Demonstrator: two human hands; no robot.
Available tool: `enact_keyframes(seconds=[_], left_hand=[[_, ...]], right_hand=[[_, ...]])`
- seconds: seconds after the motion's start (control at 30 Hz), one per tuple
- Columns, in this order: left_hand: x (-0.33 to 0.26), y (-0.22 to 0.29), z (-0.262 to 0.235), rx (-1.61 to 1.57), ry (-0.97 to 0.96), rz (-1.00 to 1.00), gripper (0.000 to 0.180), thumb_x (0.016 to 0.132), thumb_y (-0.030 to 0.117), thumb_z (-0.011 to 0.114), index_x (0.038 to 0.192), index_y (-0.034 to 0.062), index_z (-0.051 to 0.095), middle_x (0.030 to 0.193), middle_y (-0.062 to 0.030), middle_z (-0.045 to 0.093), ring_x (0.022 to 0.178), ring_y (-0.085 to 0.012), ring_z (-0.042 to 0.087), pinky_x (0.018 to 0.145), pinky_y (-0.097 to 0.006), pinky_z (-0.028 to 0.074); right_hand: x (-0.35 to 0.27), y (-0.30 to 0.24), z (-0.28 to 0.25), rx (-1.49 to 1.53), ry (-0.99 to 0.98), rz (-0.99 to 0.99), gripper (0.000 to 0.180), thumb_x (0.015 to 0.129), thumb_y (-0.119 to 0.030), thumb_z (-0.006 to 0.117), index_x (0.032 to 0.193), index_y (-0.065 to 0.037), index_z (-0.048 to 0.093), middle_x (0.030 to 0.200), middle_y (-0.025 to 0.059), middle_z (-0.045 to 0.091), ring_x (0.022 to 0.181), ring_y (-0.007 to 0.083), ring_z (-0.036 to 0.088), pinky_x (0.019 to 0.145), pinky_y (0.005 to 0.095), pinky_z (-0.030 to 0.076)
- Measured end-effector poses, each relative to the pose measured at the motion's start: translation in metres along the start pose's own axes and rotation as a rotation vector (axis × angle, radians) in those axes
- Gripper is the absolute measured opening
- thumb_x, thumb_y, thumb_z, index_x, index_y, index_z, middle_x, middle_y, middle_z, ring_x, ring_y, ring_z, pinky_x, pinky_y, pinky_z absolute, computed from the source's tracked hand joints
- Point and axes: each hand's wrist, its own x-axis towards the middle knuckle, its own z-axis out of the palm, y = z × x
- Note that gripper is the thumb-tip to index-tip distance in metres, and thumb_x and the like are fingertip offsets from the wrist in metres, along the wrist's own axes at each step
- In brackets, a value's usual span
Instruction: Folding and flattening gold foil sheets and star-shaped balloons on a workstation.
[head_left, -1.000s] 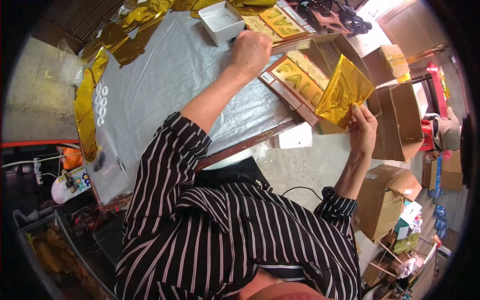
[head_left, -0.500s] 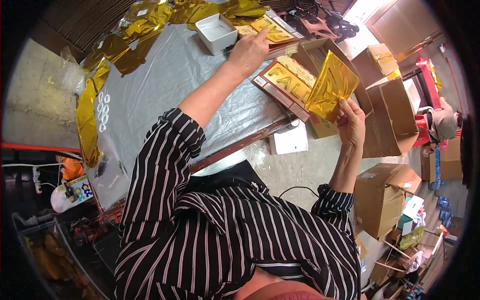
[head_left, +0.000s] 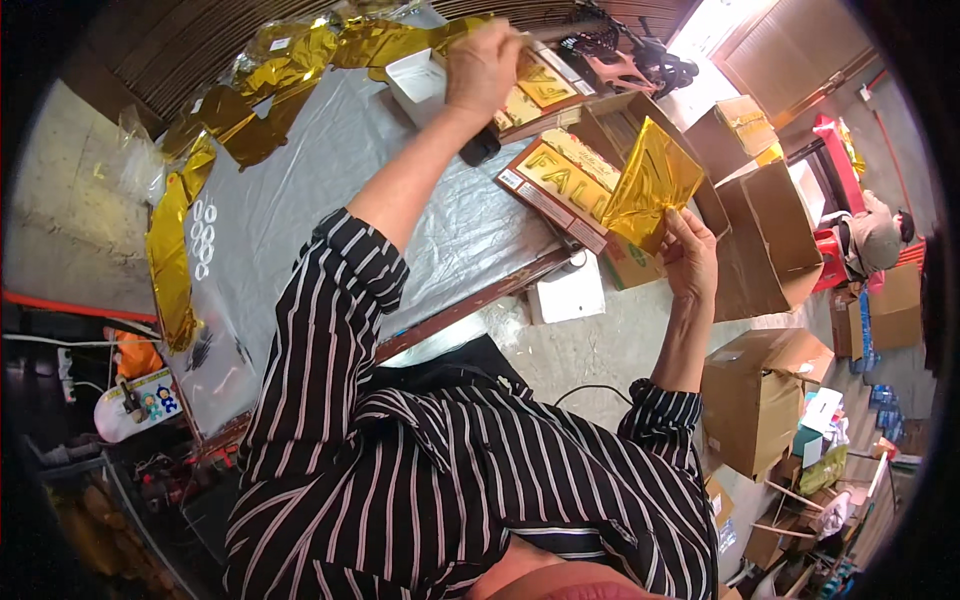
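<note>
My left hand is raised at the far edge of the table, over the white open box. Its fingers are curled together, and whatever they hold, if anything, is hidden. Just below the wrist lies a small dark object. Between thumb and fingers, my right hand pinches the lower corner of a shiny gold foil piece. That foil stands up in front of a flat package with gold letter shapes. A similar gold-lettered package sits beyond it, next to my left hand.
Silver sheeting covers the table. Gold foil strips line its left and far edges, near several white rings. Open cardboard boxes stand at the right, with another carton on the floor.
My left hand has lifted off the far package and moved left, over the white box. The dark object shows more fully. My right hand keeps its pinch on the foil.
</note>
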Motion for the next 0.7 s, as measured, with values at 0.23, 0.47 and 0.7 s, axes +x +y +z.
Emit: enact_keyframes(seconds=[0.23,0.47,0.7], left_hand=[[0.036,0.063,-0.098,-0.144,-0.001,-0.238,0.02,0.103,0.019,0.055,0.116,0.0048,0.057,0.076,-0.0119,0.07,0.066,-0.0216,0.066,0.061,-0.038,0.05],[-0.016,0.054,-0.141,-0.577,-0.183,-0.327,0.018,0.102,0.015,0.06,0.106,-0.0025,0.061,0.095,-0.0067,0.071,0.081,-0.0115,0.064,0.069,-0.031,0.053],[-0.084,0.02,-0.178,-0.772,-0.251,-0.58,0.036,0.103,0.029,0.063,0.126,0.0006,0.061,0.114,-0.0103,0.071,0.102,-0.0193,0.069,0.09,-0.034,0.055]], right_hand=[[0.002,0.0,0.001,0.141,-0.354,0.13,0.02,0.098,-0.012,0.069,0.114,0.001,0.07,0.102,0.0035,0.074,0.087,0.0099,0.067,0.079,0.027,0.055],[-0.003,0.008,0.059,0.051,-0.415,0.1,0.03,0.099,-0.013,0.067,0.122,0.007,0.067,0.119,0.0118,0.072,0.11,0.0191,0.066,0.099,0.0355,0.049],[-0.021,0.028,0.136,-0.176,-0.435,0.048,0.026,0.097,-0.013,0.069,0.115,0.005,0.071,0.112,0.0091,0.073,0.103,0.0167,0.066,0.099,0.0356,0.048]])
